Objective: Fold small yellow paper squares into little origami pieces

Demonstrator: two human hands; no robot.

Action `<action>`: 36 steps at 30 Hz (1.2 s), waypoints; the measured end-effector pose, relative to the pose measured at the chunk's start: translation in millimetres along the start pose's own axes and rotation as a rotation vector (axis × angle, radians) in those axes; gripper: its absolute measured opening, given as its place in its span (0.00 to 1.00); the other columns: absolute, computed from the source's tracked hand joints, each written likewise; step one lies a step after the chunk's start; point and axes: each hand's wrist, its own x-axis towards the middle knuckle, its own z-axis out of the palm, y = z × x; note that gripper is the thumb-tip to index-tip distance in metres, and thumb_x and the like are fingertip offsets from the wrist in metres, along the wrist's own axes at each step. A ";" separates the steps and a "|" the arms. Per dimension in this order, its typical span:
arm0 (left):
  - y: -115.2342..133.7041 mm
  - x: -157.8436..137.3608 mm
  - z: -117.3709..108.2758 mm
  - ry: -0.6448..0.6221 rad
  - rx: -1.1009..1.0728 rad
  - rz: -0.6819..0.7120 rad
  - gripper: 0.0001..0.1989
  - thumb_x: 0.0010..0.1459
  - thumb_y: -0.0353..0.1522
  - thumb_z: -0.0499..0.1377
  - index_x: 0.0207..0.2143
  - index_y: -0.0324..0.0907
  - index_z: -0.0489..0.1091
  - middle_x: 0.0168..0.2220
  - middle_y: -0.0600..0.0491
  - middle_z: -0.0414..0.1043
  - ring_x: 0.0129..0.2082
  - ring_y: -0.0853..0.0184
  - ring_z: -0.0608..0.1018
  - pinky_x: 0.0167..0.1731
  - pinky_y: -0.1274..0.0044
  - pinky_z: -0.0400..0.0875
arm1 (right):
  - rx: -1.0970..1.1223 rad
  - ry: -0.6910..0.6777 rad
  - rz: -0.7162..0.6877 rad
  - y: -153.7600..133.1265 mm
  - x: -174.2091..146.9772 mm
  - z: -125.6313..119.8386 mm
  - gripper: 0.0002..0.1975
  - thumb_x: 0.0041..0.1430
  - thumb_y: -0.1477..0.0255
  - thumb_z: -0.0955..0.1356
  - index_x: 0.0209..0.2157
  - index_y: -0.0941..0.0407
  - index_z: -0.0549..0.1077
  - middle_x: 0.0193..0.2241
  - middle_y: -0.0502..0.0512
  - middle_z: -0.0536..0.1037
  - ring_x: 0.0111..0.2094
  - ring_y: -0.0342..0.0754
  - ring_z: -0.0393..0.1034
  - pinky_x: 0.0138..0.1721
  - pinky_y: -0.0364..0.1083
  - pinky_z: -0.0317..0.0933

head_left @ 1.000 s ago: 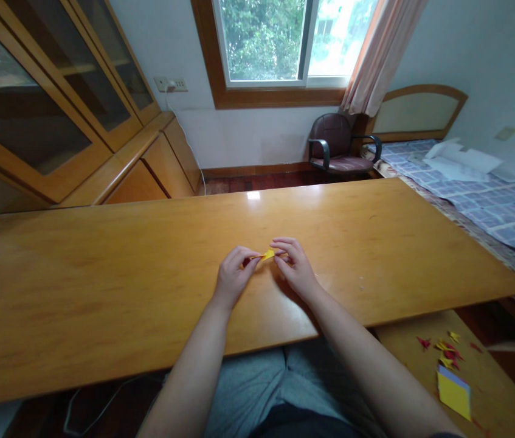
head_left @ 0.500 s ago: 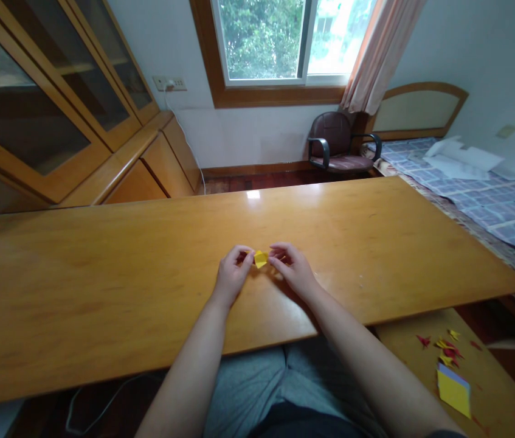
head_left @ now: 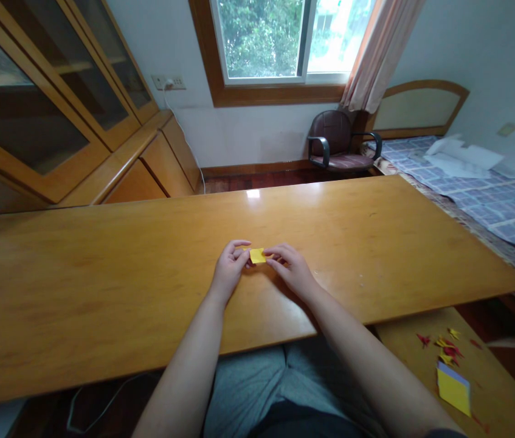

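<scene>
A small folded piece of yellow paper (head_left: 258, 255) is held just above the wooden table (head_left: 102, 286), between my two hands. My left hand (head_left: 231, 266) pinches its left edge between thumb and fingers. At the right edge, my right hand (head_left: 288, 266) has its thumb and fingertips closed on the paper. The side turned to me looks roughly square; its far side and the finer folds cannot be made out.
Lower right, a lower surface (head_left: 414, 347) bears several small red and yellow folded paper figures (head_left: 449, 350) and a stack of yellow paper (head_left: 454, 389). Beyond the table stand an armchair (head_left: 334, 143) and a bed (head_left: 485, 194). A cabinet (head_left: 115, 137) is at the left.
The yellow paper has turned from a pointed, diamond-like shape to a squarer one and shifted slightly left. My right fingers have come in closer on its right side.
</scene>
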 end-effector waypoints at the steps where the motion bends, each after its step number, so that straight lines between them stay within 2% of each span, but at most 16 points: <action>1: 0.0 -0.1 -0.2 -0.015 0.001 -0.014 0.14 0.53 0.36 0.62 0.42 0.40 0.68 0.20 0.60 0.72 0.22 0.70 0.73 0.27 0.80 0.67 | -0.002 -0.005 -0.003 0.7 0.1 0.1 0.08 0.62 0.73 0.68 0.43 0.52 0.78 0.39 0.54 0.76 0.37 0.44 0.72 0.39 0.44 0.67; 7: -2.0 -1.1 -1.5 -0.094 0.023 -0.070 0.14 0.54 0.38 0.62 0.41 0.40 0.68 0.19 0.60 0.70 0.19 0.71 0.72 0.23 0.81 0.65 | -0.025 -0.027 -0.035 0.2 0.6 -0.2 0.10 0.61 0.77 0.68 0.42 0.53 0.79 0.38 0.54 0.75 0.36 0.44 0.70 0.37 0.44 0.66; 14: -0.8 0.2 -0.7 -0.125 0.046 -0.094 0.14 0.55 0.40 0.62 0.39 0.40 0.69 0.20 0.59 0.72 0.19 0.71 0.73 0.22 0.81 0.66 | -0.055 0.029 -0.068 -5.1 1.0 -1.6 0.06 0.61 0.74 0.69 0.38 0.53 0.79 0.38 0.55 0.75 0.41 0.46 0.72 0.39 0.45 0.68; 21: -1.3 -1.8 -0.1 -0.146 0.079 -0.002 0.17 0.60 0.43 0.60 0.44 0.40 0.71 0.31 0.54 0.76 0.30 0.68 0.79 0.34 0.77 0.73 | -0.102 0.090 -0.093 -5.3 -1.3 -0.8 0.03 0.61 0.72 0.70 0.34 0.54 0.77 0.40 0.56 0.75 0.40 0.47 0.73 0.36 0.44 0.69; 27: 2.3 -5.8 -3.2 -0.268 0.109 0.049 0.19 0.58 0.42 0.63 0.47 0.41 0.73 0.46 0.47 0.78 0.45 0.61 0.79 0.45 0.72 0.73 | -0.197 0.106 -0.131 -2.3 -3.0 2.3 0.03 0.61 0.74 0.69 0.35 0.53 0.76 0.37 0.54 0.75 0.38 0.46 0.72 0.35 0.44 0.68; 31: -3.3 -4.2 -2.3 -0.285 0.047 0.021 0.24 0.53 0.39 0.67 0.50 0.41 0.70 0.50 0.44 0.77 0.49 0.58 0.79 0.51 0.68 0.72 | -0.269 0.165 -0.119 -2.0 -4.0 3.5 0.04 0.59 0.76 0.69 0.35 0.54 0.76 0.36 0.54 0.75 0.35 0.45 0.72 0.35 0.44 0.68; 36: -6.8 -4.3 0.3 -0.273 0.006 -0.011 0.26 0.53 0.37 0.68 0.53 0.41 0.67 0.52 0.41 0.76 0.53 0.56 0.78 0.56 0.63 0.69 | -0.353 0.163 -0.136 -5.3 -5.0 3.2 0.04 0.60 0.76 0.68 0.33 0.54 0.75 0.36 0.54 0.75 0.35 0.46 0.72 0.37 0.45 0.69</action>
